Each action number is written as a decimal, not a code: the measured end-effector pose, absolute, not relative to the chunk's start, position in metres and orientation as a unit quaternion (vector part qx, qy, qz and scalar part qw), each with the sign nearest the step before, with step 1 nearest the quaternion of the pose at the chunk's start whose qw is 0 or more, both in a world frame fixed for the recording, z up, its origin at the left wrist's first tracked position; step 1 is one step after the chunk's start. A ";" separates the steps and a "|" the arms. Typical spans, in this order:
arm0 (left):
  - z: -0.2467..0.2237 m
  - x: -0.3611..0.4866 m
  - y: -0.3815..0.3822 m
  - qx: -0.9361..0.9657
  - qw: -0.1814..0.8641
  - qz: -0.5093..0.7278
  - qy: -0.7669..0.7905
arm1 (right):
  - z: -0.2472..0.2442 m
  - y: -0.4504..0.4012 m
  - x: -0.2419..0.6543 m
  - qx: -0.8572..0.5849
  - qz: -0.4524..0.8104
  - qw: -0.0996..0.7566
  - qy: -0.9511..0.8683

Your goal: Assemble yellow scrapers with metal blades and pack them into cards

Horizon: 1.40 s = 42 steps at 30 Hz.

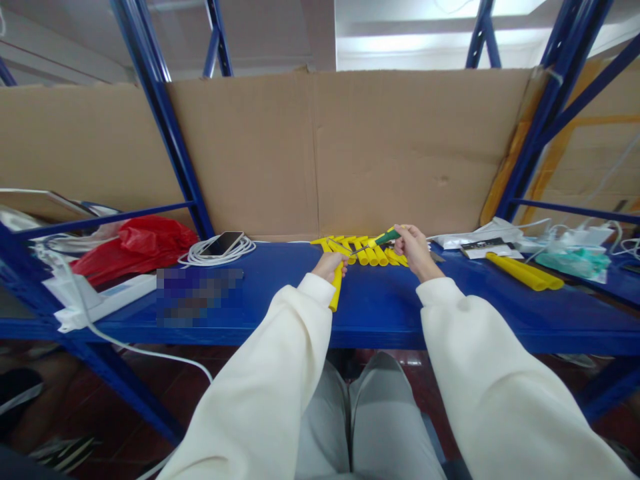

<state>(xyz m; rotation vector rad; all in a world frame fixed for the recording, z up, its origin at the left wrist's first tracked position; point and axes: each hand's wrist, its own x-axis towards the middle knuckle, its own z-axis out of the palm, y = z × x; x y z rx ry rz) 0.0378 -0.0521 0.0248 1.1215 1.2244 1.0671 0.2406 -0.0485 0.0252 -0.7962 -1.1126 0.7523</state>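
My left hand [327,265] is closed around a yellow tube [337,290], whose lower end sticks out below the fingers, tilted. In my right hand [413,250] is a screwdriver [387,237] with a green and yellow handle. Its thin metal shaft points left and down to the tube at my left hand; whether the tip touches it I cannot tell. Behind and between both hands, several yellow tubes [373,255] lie side by side in a row on the blue shelf [380,307].
Two longer yellow tubes [525,272] lie at the right by a black-and-white packet [493,248] and a greenish plastic bag [575,263]. Leftward are a phone [223,244] on a coiled white cable [200,257] and a red bag [145,243]. Cardboard [250,153] walls the back.
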 end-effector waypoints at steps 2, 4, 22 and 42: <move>0.024 0.038 -0.052 0.475 0.551 0.452 0.517 | 0.025 -0.050 0.241 -0.361 0.332 0.707 -0.509; 0.024 0.038 -0.051 0.474 0.552 0.452 0.516 | 0.026 -0.051 0.241 -0.368 0.328 0.701 -0.516; 0.023 0.037 -0.049 0.475 0.555 0.449 0.514 | 0.024 -0.049 0.238 -0.351 0.299 0.722 -0.515; 0.026 0.038 -0.053 0.477 0.557 0.443 0.517 | 0.022 -0.044 0.242 -0.325 0.330 0.719 -0.518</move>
